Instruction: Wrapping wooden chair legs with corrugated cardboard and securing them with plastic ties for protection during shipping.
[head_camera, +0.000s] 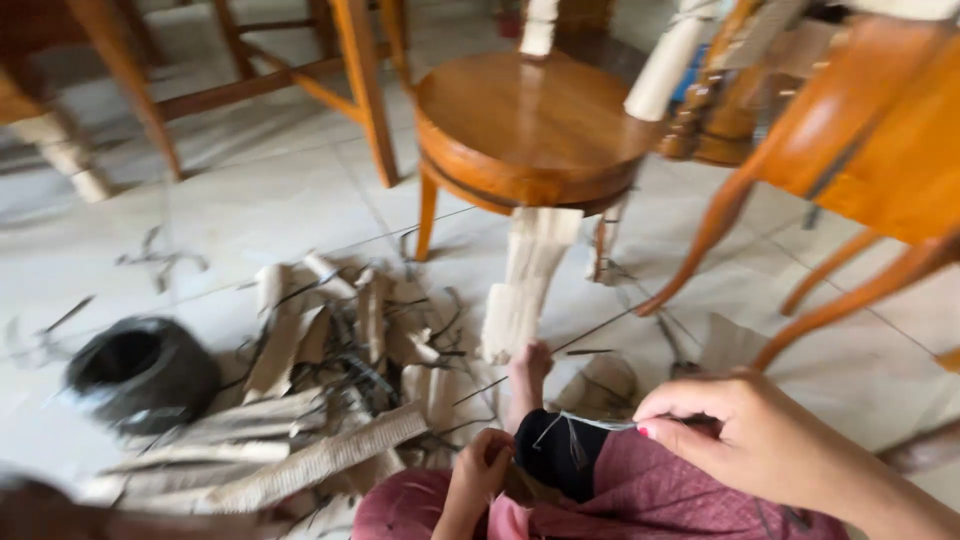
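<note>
Thin strand (600, 423) over the knee, pinched in right hand (740, 440); left hand (480, 470) curled closed on the dark cloth (560, 455). Ahead: corrugated cardboard strips (320, 400) piled on floor, black roll (140, 370) left, round wooden chair (530, 125) with a cardboard-wrapped leg (525, 280) close in front

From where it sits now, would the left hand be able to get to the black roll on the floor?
Probably yes. The left hand is low by the knee, and only loose cardboard strips lie between it and the black roll; nothing solid blocks the way.
</note>
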